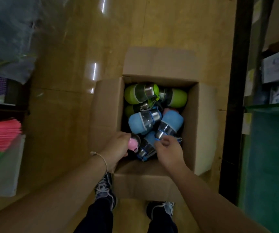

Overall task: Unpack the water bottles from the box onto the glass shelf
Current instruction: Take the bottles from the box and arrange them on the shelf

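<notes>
Seen from above, a person stands over an open cardboard box (201, 128) on a brown floor (64, 115). At the far left, flat pink and green stacks (0, 137) sit on a low unit. The left hand (117, 148), a thin string round its wrist, reaches into the box's near left corner, fingers wrapped round a pink bottle (133, 146). Inside the box, bottles lie jumbled on their sides: green bottles (140, 93) along the far side, blue bottles (143, 121) in the middle and near side, each with a shiny metal band. The right hand (167, 152) is just right of the left, fingers curled and pinching a blue strap (157, 140); which blue bottle it belongs to is unclear. Two laced sneakers (105, 190) show at the box's near edge. At the far right stands the glass shelf (270, 105), its edge glowing green, with pale cartons (278, 68) on the level above.
</notes>
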